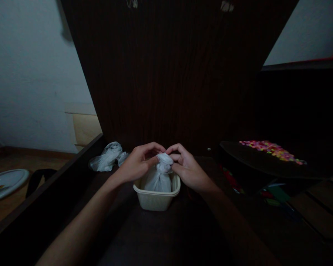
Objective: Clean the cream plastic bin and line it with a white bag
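A white plastic bag [158, 181], gathered and twisted at its neck, stands inside a small cream-coloured plastic basket [155, 202]. My left hand [138, 161] pinches the bunched top of the bag from the left. From the other side, my right hand [186, 167] grips the same top, its thumb and forefinger curled around it. The fingertips of both hands nearly meet above the knot-like bunch. What the bag contains is hidden.
Crumpled plastic bags [107, 157] lie behind my left hand, by the low dark side board [58, 181]. A tall dark wooden panel [166, 81] rises behind the basket. To the right, colourful small pieces [272, 150] lie on a dark shelf. A white round lid-like object [8, 183] is at far left.
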